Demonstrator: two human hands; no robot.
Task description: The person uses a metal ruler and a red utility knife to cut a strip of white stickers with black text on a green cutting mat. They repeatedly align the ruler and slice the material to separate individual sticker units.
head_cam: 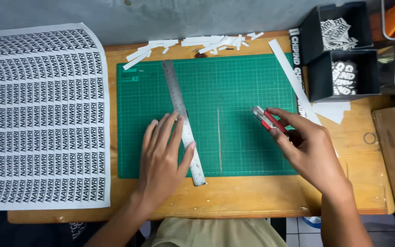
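- Your left hand (163, 158) lies flat, fingers spread, on the green cutting mat (248, 77), pressing the steel ruler (183, 120) with its fingertips.
- The ruler runs at a slant from near the mat's far-left corner down past its near edge, where its tip rests on the bare desk (252, 196).
- Your right hand (309, 151) is closed around a red-and-grey utility knife (267, 119), held over the right part of the mat, well apart from the ruler.
- A thin strip (219, 139) lies lengthwise on the mat's middle, between your two hands.
- A large printed sticker sheet (46, 119) overhangs the desk's left edge.
- White paper offcuts (197, 44) are scattered along the far edge, beyond the mat.
- Two black boxes (341, 75) of cut stickers sit at the far-right corner, a long white strip (291, 73) just beside them.
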